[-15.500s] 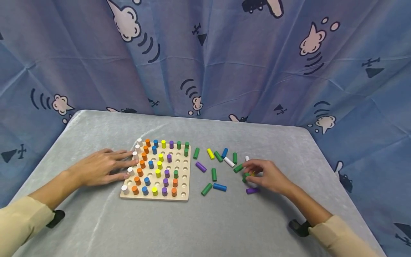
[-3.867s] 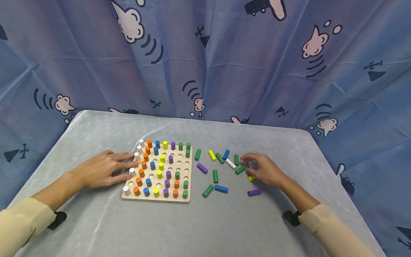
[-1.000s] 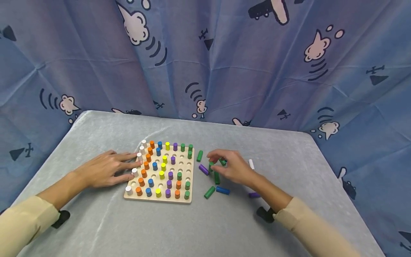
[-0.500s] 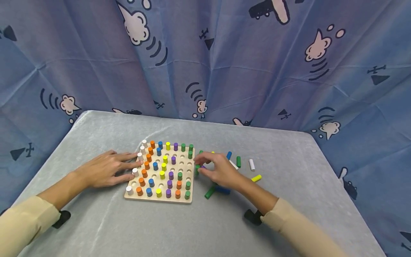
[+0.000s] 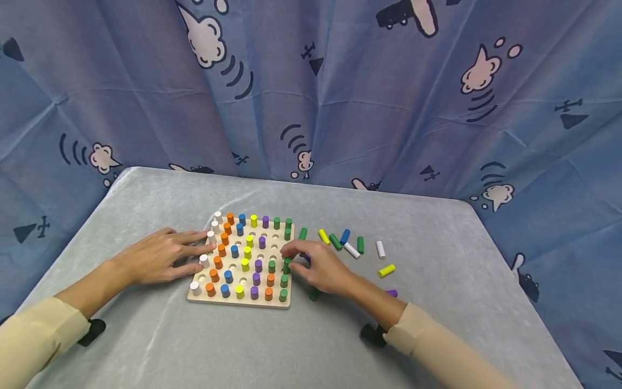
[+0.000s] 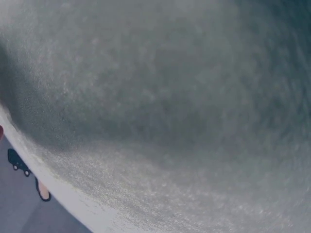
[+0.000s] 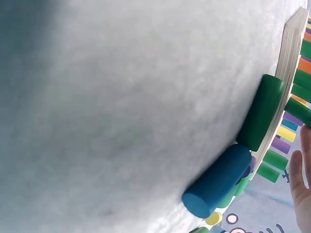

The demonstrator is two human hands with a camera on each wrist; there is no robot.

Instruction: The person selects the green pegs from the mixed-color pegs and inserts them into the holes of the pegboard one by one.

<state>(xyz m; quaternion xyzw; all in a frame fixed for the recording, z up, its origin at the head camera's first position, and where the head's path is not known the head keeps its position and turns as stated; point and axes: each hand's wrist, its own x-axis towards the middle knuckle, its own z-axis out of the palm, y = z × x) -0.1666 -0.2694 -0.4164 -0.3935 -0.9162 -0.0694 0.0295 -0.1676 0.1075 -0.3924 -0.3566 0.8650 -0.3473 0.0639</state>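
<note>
A wooden pegboard (image 5: 238,302) with rows of white, orange, blue, yellow, purple and green pegs lies left of centre in the head view. My right hand (image 5: 323,267) is at its right edge. Thumb and fingertips pinch a green peg (image 5: 287,265), which stands in line with the right-hand column; the hand hides part of it. The right wrist view shows that green peg (image 7: 297,111) upper right, just by the fingers (image 7: 301,179). My left hand (image 5: 157,256) rests with extended fingers at the board's left edge, touching near the white pegs (image 5: 204,261).
Loose pegs lie right of the board: yellow (image 5: 386,270), white (image 5: 380,249), blue (image 5: 345,236), green (image 5: 360,245) and purple (image 5: 391,293) among them. A blue peg (image 7: 218,179) and a green peg (image 7: 261,111) lie close beside the board. A patterned curtain (image 5: 311,97) hangs behind the table.
My right hand has carried the green peg left from the loose pegs to the board's right column. Over the longer span, two green pegs appeared at that column's front. The left hand stays.
</note>
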